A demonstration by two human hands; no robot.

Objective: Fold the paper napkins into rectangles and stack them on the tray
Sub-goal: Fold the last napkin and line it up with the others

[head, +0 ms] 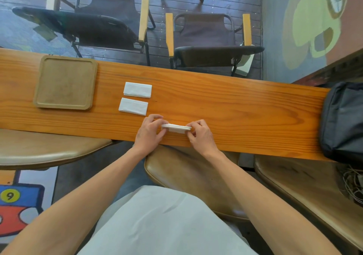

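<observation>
While your left hand (150, 131) and right hand (200, 133) pinch the napkin (176, 128) ends at centre frame, you're mid-fold; next, crease it flat and carry it to the tray (65, 82) upper left.

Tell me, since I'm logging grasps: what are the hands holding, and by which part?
A folded napkin, pinched at its two short ends: left hand on the left end, right hand on the right.

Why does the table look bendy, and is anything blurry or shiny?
Head view: the wide lens bows the table edge; light is soft and even, with a faint sheen on the seat; the napkin between the left hand and right hand looks slightly soft.
</observation>
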